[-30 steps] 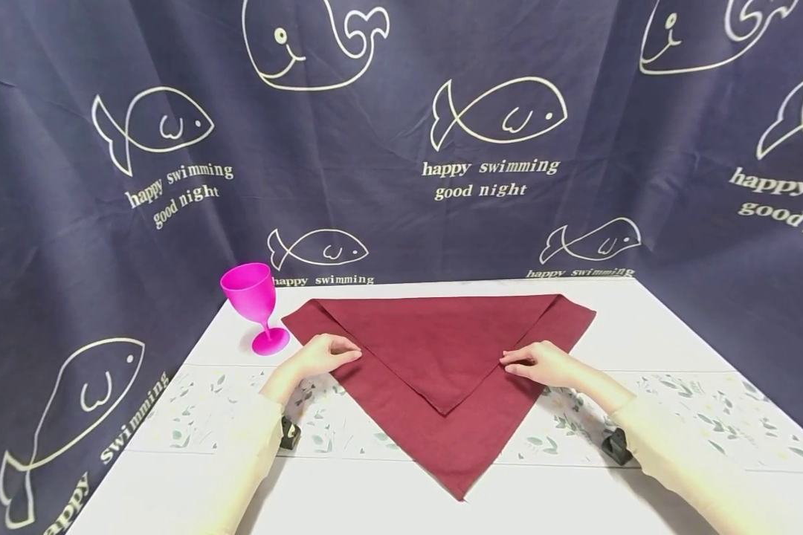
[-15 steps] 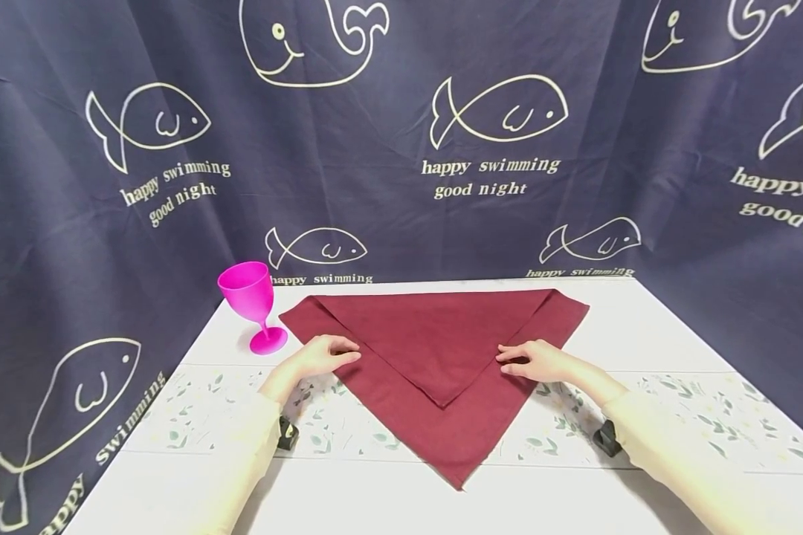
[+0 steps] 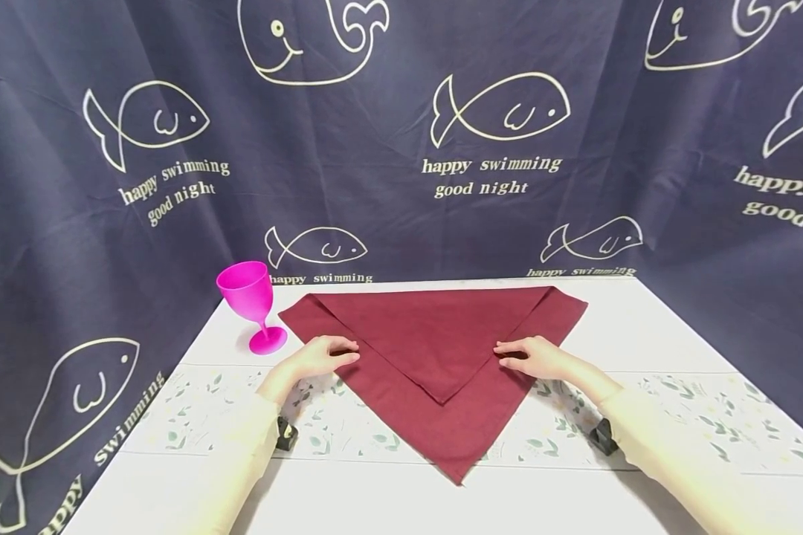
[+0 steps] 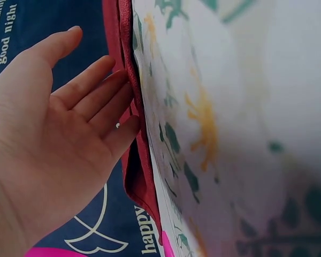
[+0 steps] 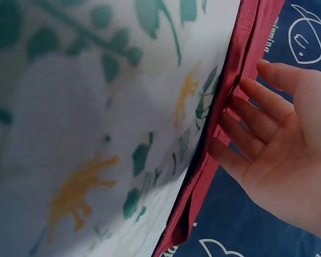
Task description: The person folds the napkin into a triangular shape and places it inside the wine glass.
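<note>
A dark red cloth napkin lies on the table, folded so that a smaller triangle rests on a larger one, both points toward me. On its left side my left hand touches the cloth near the fold's slanting edge. My right hand rests its fingertips on the opposite slanting edge. In the left wrist view, the left hand has loosely extended fingers against the red cloth, thumb apart. The right wrist view has the right hand likewise, its fingertips on the cloth.
A bright pink goblet stands upright at the back left, close to the napkin's left corner. The white table carries a leaf-patterned band. Behind it hangs a dark blue curtain with fish drawings.
The napkin has slid slightly away from me, its right part also a little to the left. My right hand has moved left with it. The left hand has barely moved.
</note>
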